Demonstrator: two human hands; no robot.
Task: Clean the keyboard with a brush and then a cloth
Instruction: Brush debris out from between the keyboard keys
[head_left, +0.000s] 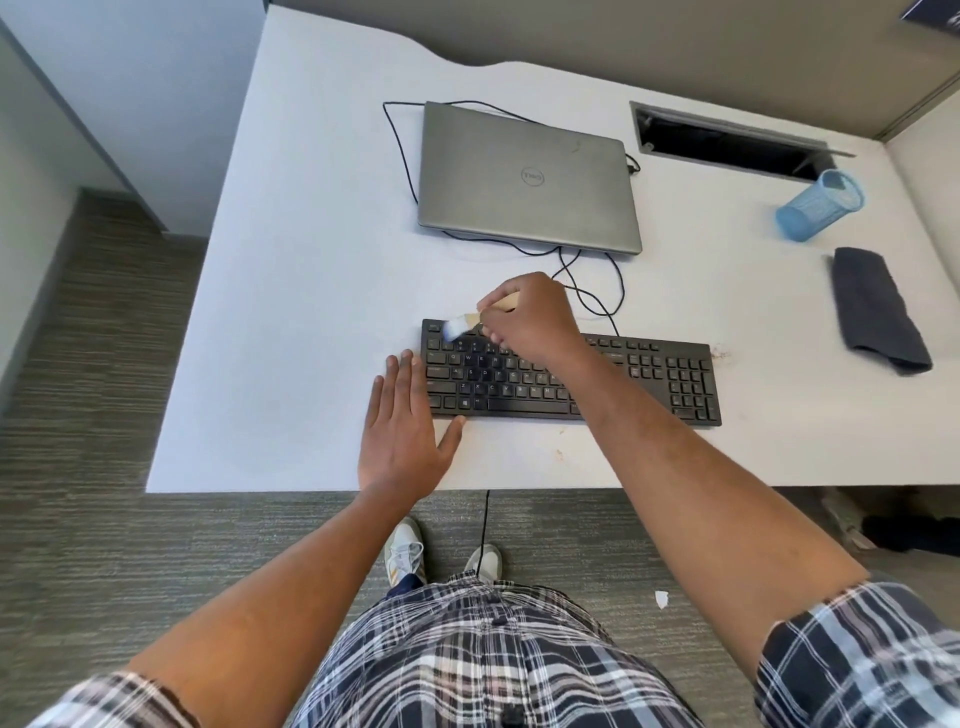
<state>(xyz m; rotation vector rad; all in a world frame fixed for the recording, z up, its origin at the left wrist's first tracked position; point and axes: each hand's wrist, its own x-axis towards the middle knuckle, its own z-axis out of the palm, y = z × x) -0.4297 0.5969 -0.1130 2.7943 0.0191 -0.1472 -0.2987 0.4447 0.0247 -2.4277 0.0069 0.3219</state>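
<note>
Beneath the right hand, a keyboard lies flat on the desk. Fingers pinch a brush by its stiff handle; soft bristles, blurred, seemingly touch the top-left keys. Left hand, fingers spread flat, braces the light keyboard's left end. Limp cloth waits well right.

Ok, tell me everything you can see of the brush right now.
The brush is small, with a pale wooden-looking handle and a tuft of white bristles, blurred in this view. The right hand holds it by the handle in a closed grip, hiding most of it. It lies tilted low, bristles pointing to the person's left and resting on the far left corner of the black keyboard. Only the hand and the keys seem to touch it.
</note>
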